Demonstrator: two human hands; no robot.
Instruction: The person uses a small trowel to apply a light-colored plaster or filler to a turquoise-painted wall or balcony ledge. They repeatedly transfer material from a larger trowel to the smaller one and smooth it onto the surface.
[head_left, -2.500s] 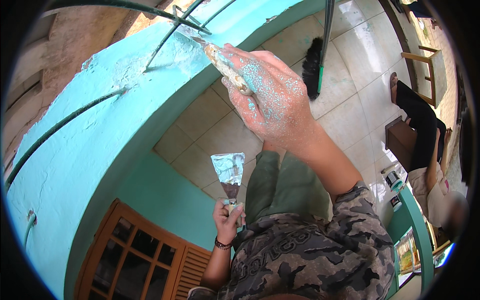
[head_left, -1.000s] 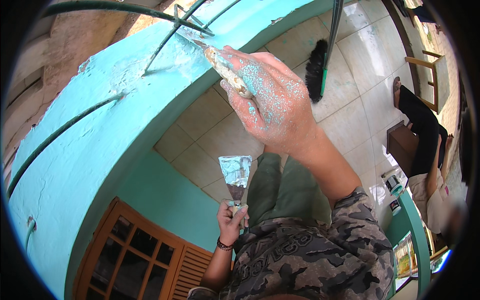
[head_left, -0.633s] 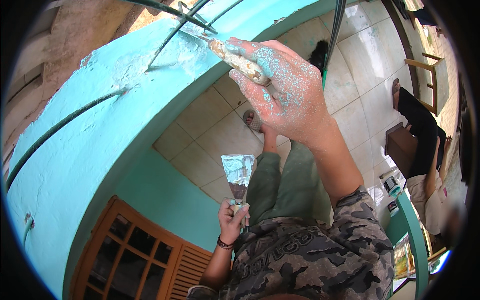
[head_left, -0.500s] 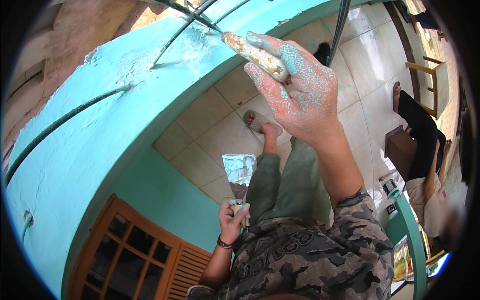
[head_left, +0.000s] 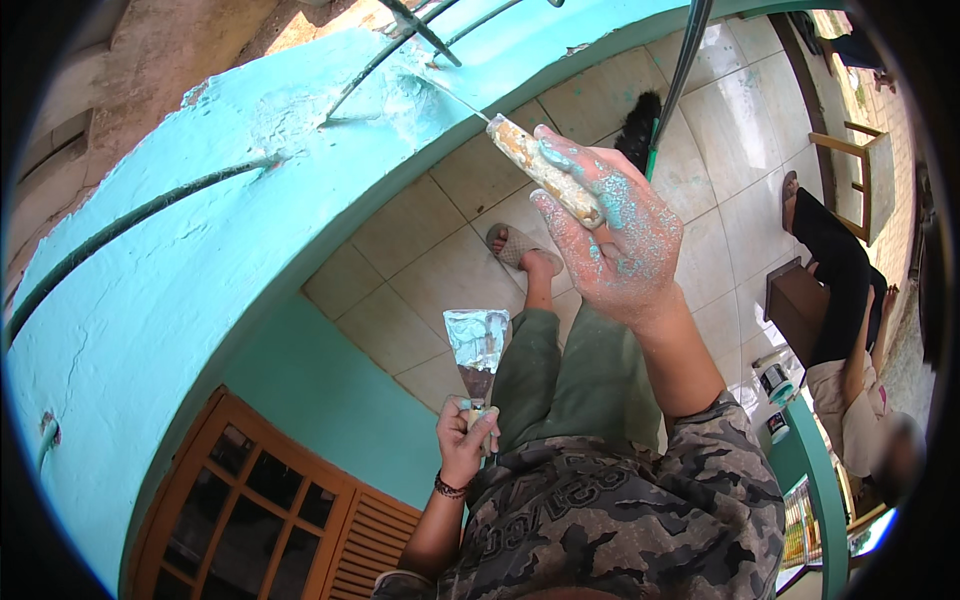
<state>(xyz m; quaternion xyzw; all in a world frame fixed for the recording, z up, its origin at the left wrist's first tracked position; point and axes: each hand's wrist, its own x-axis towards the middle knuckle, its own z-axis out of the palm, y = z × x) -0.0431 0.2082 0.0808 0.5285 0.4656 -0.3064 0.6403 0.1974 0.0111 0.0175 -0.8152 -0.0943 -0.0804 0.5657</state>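
Observation:
My right hand (head_left: 640, 245), speckled with turquoise paint, grips the worn, paint-crusted handle of a putty knife (head_left: 545, 170). Its thin blade shows edge-on and reaches to the turquoise wall ledge (head_left: 210, 230), beside a whitish filler patch (head_left: 390, 112) around the foot of a metal bar. Whether the blade tip touches the surface, I cannot tell. Lower down, near my legs, my left hand (head_left: 464, 440) is closed on the handle of a wider scraper (head_left: 478, 345). That blade points up and is smeared with pale blue-white filler.
Dark metal bars (head_left: 375, 78) rise from the ledge, and a curved one (head_left: 130, 220) runs along its left. Behind lies a tiled floor (head_left: 400, 240). At right are a seated person (head_left: 840, 280), a wooden chair (head_left: 868, 185) and paint cans (head_left: 775, 383). A wood-framed window (head_left: 240, 500) is lower left.
My right hand has drawn the putty knife back, down and to the right, away from the bars; its thin blade now shows. My left hand and the wide scraper have stayed almost still.

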